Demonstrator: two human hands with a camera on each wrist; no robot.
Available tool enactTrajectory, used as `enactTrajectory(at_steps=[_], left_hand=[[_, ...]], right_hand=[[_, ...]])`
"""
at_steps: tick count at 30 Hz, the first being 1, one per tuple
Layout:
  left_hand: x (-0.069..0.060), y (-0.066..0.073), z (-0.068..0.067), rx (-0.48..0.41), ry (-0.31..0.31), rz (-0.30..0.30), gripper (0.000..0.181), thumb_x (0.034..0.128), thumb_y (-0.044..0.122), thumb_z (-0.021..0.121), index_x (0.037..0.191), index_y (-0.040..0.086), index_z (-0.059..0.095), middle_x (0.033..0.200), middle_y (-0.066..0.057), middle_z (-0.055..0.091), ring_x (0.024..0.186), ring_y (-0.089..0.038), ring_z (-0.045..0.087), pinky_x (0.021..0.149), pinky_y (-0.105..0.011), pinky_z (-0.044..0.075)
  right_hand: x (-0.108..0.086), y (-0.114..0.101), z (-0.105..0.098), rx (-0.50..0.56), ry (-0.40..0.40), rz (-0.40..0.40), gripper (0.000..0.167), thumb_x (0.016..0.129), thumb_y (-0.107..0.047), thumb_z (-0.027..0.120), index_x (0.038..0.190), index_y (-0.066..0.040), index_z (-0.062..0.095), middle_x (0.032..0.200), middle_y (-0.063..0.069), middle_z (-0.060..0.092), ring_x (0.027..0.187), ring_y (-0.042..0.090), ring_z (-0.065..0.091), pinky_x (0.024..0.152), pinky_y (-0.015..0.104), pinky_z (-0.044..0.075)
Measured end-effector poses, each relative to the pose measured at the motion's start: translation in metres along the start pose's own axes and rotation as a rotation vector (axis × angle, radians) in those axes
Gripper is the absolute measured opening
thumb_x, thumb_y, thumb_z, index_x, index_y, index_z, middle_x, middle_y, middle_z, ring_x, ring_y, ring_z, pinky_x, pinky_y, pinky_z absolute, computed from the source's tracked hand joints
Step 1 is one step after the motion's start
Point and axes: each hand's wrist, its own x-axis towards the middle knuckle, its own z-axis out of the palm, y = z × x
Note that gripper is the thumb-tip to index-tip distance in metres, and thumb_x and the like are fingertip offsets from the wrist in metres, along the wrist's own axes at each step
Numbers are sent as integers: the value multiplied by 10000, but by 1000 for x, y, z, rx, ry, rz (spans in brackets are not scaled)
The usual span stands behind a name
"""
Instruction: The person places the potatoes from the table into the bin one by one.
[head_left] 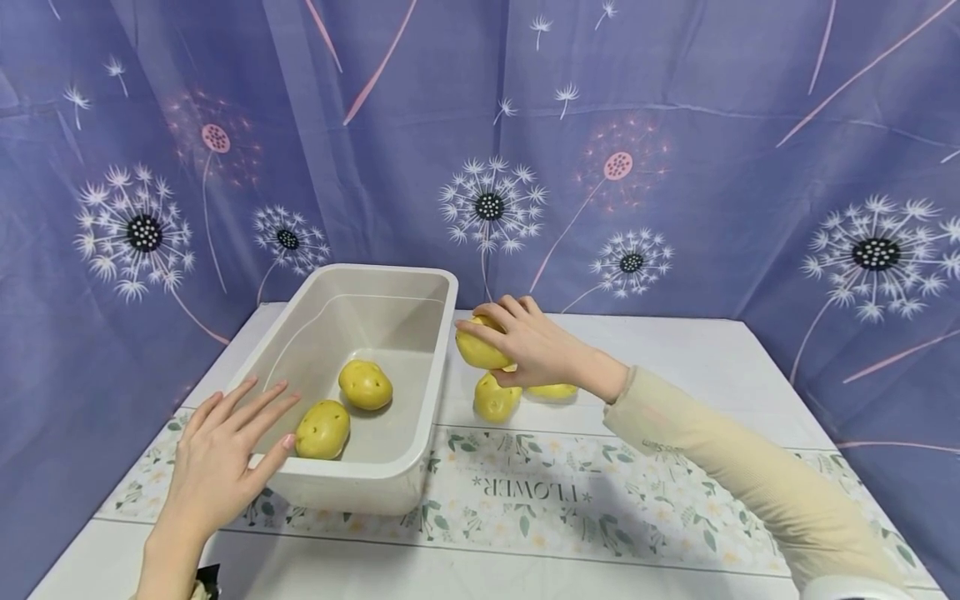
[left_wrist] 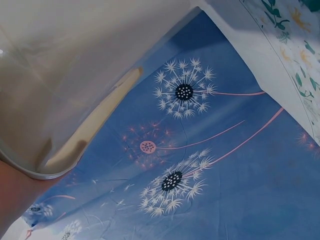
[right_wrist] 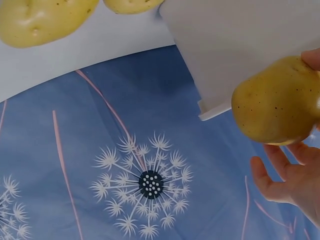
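Note:
A yellow potato [head_left: 478, 346] is gripped between the thumb and fingers of my right hand [head_left: 546, 343], raised just right of a light grey plastic bin [head_left: 444, 350]. The right wrist view shows the same potato [right_wrist: 277, 102] held beside the bin's outer wall [right_wrist: 215, 55]. Below that hand, two more potatoes lie on the table, one in plain sight [head_left: 497, 400] and one partly hidden [head_left: 553, 391]. Two potatoes, a rear one [head_left: 365, 384] and a front one [head_left: 322, 431], rest on the bin's floor. My left hand [head_left: 217, 458], fingers spread, is at the bin's near left rim.
Under everything lies a white table cover [head_left: 660, 350] with a floral band [head_left: 525, 492] across it. Blue-purple curtains [head_left: 420, 167] with dandelion prints stand behind and along both sides. The bin's raised walls surround the potatoes inside.

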Motion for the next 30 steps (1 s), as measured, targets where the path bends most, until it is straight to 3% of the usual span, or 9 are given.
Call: enactTrajectory(at_steps=[30], left_hand=[[0,0,-1,-5,10,2,408,802,348,545,1165,168,594,1211,-101,584,1255,-263,405,1046,-487,239]], right_hand=[[29,-4,-9,31,11,-2,725,685,-304,660,1343,-165,388,1224,94,458,998,241,407,763,381,344]])
